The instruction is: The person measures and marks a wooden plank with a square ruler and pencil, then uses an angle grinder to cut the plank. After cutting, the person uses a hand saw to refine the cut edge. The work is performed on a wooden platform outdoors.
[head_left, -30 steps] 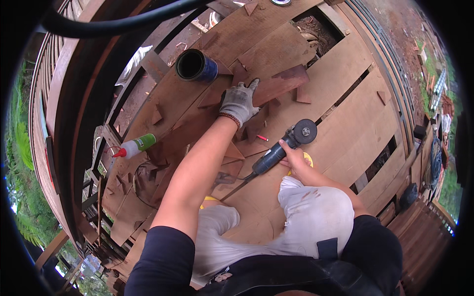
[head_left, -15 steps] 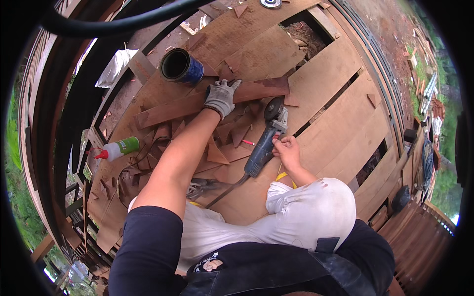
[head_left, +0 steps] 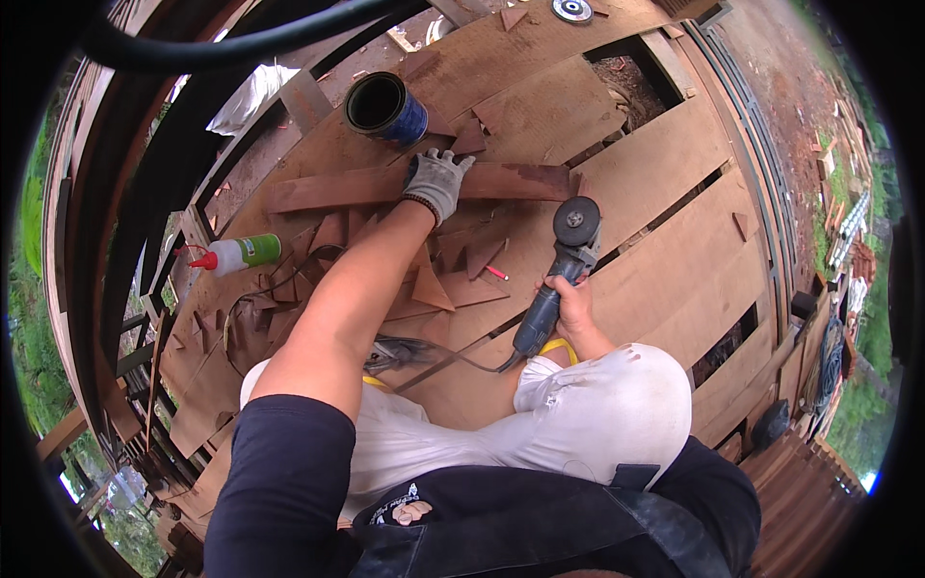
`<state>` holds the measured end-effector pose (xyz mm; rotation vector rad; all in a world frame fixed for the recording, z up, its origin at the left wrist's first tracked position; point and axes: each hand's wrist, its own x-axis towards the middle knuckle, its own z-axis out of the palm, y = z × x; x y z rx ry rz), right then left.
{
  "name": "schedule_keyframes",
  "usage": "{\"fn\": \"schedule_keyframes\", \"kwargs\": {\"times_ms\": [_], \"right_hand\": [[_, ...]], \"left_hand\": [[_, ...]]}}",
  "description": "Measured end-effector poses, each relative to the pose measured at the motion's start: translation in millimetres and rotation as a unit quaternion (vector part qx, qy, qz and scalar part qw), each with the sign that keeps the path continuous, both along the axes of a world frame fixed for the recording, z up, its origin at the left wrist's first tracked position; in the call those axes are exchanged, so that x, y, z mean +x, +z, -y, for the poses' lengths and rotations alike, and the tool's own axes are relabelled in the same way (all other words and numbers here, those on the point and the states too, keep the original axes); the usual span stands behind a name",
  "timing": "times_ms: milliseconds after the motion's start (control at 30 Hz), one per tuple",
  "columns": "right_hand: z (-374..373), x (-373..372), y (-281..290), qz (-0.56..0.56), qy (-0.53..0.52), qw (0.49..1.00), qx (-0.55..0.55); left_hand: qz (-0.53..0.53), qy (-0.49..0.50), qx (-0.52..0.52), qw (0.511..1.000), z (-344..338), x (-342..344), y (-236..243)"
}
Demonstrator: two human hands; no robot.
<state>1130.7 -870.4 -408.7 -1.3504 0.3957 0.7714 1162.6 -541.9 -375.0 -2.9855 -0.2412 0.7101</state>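
Note:
My right hand [head_left: 573, 303] is wrapped round the body of a blue-grey angle grinder [head_left: 539, 320], whose round disc [head_left: 576, 221] points away from me and faces up. Its cord trails left from the near end. In a grey work glove, my left hand [head_left: 439, 183] grips a long reddish-brown wooden board [head_left: 332, 189], its fingers reaching over the far edge. The board lies crosswise over several wood offcuts [head_left: 434, 289]. The disc is close to the board's right end, with a gap between them. Beside the offcuts rests a small red pencil or marker [head_left: 497, 273].
A blue open can [head_left: 399, 116] stands just beyond the board. At left lies a red-capped bottle with a green label [head_left: 246, 252]. A second power tool [head_left: 387, 354] sits between my legs, and a loose disc [head_left: 572, 11] is far off. Gaps [head_left: 631, 82] open between floor planks.
My right hand has closed round the grinder and lifted and turned it, swinging it rightward with the disc facing up. My left hand stays on the board. The whole view has shifted slightly.

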Motion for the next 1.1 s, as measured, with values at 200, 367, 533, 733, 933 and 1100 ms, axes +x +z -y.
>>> {"fn": "schedule_keyframes", "kwargs": {"times_ms": [200,367,533,733,933,1100], "right_hand": [[28,55,44,0.091,0.074,0.992,-0.044],[22,83,61,0.025,0.037,0.999,0.028],[15,100,38,0.003,0.034,0.99,0.135],[-2,100,46,-0.011,0.034,0.979,0.201],[-8,104,37,-0.043,0.045,0.963,0.262],[-19,107,43,-0.045,0.038,0.984,0.168]], "left_hand": [[-0.01,0.016,0.058,0.998,-11,-6,4],[0.032,0.008,0.044,0.998,8,4,36],[-0.262,0.214,-0.547,0.765,126,4,49],[-0.085,0.346,-0.753,0.553,209,-37,11],[0.032,0.297,-0.636,0.711,214,-37,13],[0.013,0.308,-0.635,0.708,209,-39,10]]}}
